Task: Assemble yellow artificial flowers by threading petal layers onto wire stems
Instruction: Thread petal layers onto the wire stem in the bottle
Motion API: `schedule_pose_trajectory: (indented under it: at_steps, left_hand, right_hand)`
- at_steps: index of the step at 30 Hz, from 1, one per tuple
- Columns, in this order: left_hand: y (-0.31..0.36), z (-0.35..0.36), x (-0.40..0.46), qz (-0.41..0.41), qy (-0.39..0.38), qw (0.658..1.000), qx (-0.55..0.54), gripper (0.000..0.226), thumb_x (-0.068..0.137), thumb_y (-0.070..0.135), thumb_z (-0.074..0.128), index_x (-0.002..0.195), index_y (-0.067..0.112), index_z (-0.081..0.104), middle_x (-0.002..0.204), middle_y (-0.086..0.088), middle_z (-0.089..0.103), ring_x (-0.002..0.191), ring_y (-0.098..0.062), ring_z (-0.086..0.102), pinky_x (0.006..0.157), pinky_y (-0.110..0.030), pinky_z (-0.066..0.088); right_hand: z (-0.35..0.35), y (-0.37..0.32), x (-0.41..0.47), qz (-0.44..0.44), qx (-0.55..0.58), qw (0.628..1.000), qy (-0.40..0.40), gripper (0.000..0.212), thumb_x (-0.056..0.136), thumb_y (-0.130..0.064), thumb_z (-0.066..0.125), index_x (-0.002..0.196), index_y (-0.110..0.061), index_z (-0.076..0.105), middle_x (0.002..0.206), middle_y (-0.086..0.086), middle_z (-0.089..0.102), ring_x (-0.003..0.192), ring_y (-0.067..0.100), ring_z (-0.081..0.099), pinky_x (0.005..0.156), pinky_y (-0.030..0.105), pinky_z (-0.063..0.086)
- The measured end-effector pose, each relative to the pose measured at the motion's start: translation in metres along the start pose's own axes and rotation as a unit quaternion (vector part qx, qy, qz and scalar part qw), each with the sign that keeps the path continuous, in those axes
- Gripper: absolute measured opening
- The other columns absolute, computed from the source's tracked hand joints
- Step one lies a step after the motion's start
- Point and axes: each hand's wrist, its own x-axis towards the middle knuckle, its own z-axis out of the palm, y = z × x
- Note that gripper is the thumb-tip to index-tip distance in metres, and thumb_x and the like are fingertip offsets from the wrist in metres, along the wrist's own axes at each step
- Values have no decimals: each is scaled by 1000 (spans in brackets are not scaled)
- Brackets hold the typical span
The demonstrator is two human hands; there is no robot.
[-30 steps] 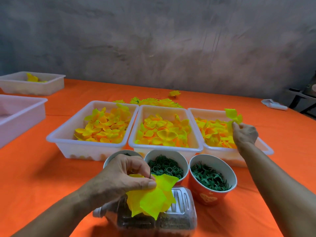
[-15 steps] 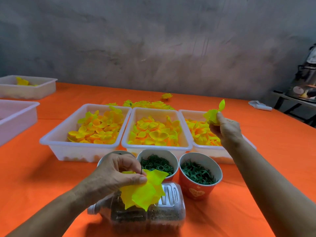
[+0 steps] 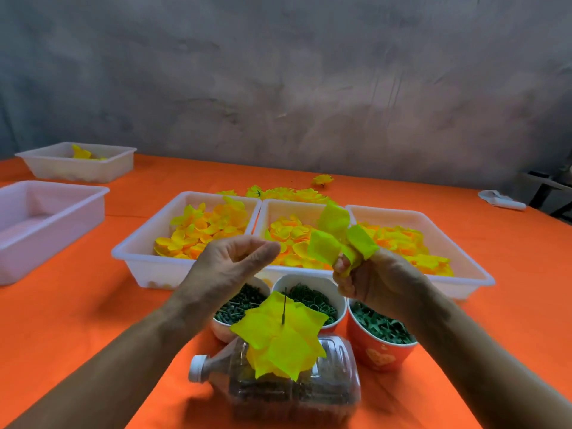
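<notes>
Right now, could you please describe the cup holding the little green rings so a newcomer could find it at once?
On the orange table, look just in front of the three white trays of yellow petals. Three cups stand there in a row; the ring cup is the middle one. It is white and holds thin green loops, whereas the red cup to its right holds spiky green pieces.

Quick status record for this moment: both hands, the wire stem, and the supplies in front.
left hand: raised above the cups, fingers loosely curled, holding nothing
right hand: grips a yellow petal layer over the trays
wire stem: upright, tip poking up through stacked petal layers above the plastic bottle
petal trays: three white trays side by side, all holding yellow petals
cups: three, holding green parts
next step: probably threading the held layer onto the stem
</notes>
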Motion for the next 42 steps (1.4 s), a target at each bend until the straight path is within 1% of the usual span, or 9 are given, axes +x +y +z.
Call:
schedule_pose_trajectory:
  at_steps: [5, 8, 11, 15, 19, 22, 26, 32, 42]
  left_hand:
    - [22, 20, 9, -51, 0, 999, -2, 53, 52, 57, 71, 89, 18, 72, 80, 12, 72, 73, 4, 62, 61, -11, 45]
    - [24, 24, 12, -106, -6, 993, -53, 49, 48, 39, 78, 85, 9, 70, 78, 0, 71, 71, -12, 64, 68, -28, 48]
    - [24, 24, 13, -162, 23, 980, -113, 26, 54, 22, 75, 74, 12, 64, 63, -1, 69, 56, -13, 62, 60, -28, 47]
    - [25, 19, 15, -175, 82, 971, -141, 12, 71, 11, 73, 71, 14, 61, 60, 1, 68, 52, -11, 62, 50, -24, 42]
    - [30, 22, 11, -178, 71, 971, -141, 15, 67, 13, 75, 68, 13, 59, 59, 0, 66, 52, -12, 60, 48, -23, 42]
    - [36, 24, 7, -187, 33, 971, -149, 25, 53, 21, 74, 72, 11, 62, 58, -1, 65, 48, -10, 60, 44, -21, 45]
    - [39, 25, 3, -220, 25, 955, -198, 29, 54, 28, 74, 77, 12, 65, 59, -2, 66, 46, -11, 61, 40, -19, 45]
    - [38, 20, -4, -237, 25, 948, -210, 32, 56, 29, 72, 84, 15, 65, 66, -3, 70, 51, -14, 65, 40, -20, 45]
    - [40, 10, -13, -207, -1, 968, -142, 27, 55, 19, 70, 81, 12, 66, 66, -4, 71, 55, -15, 67, 46, -21, 52]
  right_hand:
    - [25, 3, 1, 13, -53, 996, -69, 27, 79, -33, 52, 62, -17, 66, 58, 3, 60, 44, 11, 49, 42, 18, 36]
    - [32, 4, 1, 27, -55, 994, -87, 27, 81, -38, 51, 76, -14, 64, 59, 3, 60, 42, 9, 50, 38, 17, 35]
    - [30, 4, 1, 49, -50, 995, -73, 46, 81, -50, 44, 96, -10, 62, 69, 7, 63, 45, 9, 51, 39, 17, 35]
    - [19, -2, -5, 28, -68, 997, -12, 68, 78, -66, 40, 106, -9, 65, 95, 10, 67, 76, 17, 60, 61, 27, 43]
    - [27, -8, -11, -56, -143, 988, -24, 38, 75, -43, 68, 106, -23, 71, 111, 3, 70, 102, 18, 65, 91, 41, 45]
    - [39, -10, -10, -74, -113, 991, -13, 35, 73, -18, 74, 108, -13, 69, 107, 8, 71, 93, 21, 69, 76, 32, 55]
    - [48, -9, -8, -57, -52, 997, 7, 34, 65, -10, 70, 100, -10, 69, 92, 7, 74, 78, 18, 71, 61, 27, 55]
    - [52, -5, -10, -29, -21, 999, 1, 31, 64, -7, 71, 94, -11, 71, 94, 11, 73, 81, 23, 70, 76, 39, 57]
    - [65, 0, -14, 1, -55, 998, 33, 29, 56, -6, 71, 85, -7, 73, 91, 14, 73, 76, 24, 70, 76, 41, 57]
